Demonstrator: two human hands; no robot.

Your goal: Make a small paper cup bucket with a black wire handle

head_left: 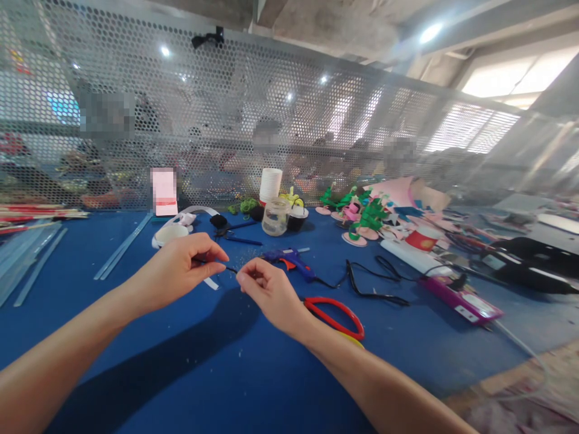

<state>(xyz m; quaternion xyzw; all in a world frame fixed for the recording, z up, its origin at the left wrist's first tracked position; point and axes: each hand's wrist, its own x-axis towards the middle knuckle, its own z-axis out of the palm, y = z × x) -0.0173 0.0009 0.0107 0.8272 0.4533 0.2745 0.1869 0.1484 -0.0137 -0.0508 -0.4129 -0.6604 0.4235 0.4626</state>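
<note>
A thin black strand [231, 269], too small to name more exactly, stretches between my two hands above the blue table [203, 374]. My left hand [183, 268] pinches one end of it between thumb and fingers. The other end is in the closed fingertips of my right hand [266, 289]. Just past my right hand lies a blue glue gun [294, 262] with an orange trigger. Red-handled scissors [337, 313] are partly hidden under my right forearm. Behind my left hand stands a roll of white ribbon [172, 234], its loose end [211, 283] showing below the fingers.
Clear glue sticks [34, 259] lie at the left. At the back are a glass jar [275, 218], a stack of white paper cups [270, 185], and small green plant ornaments [368, 217]. A purple power strip [461, 299] and black cable [377, 295] occupy the right. A perforated metal screen [217, 132] borders the table.
</note>
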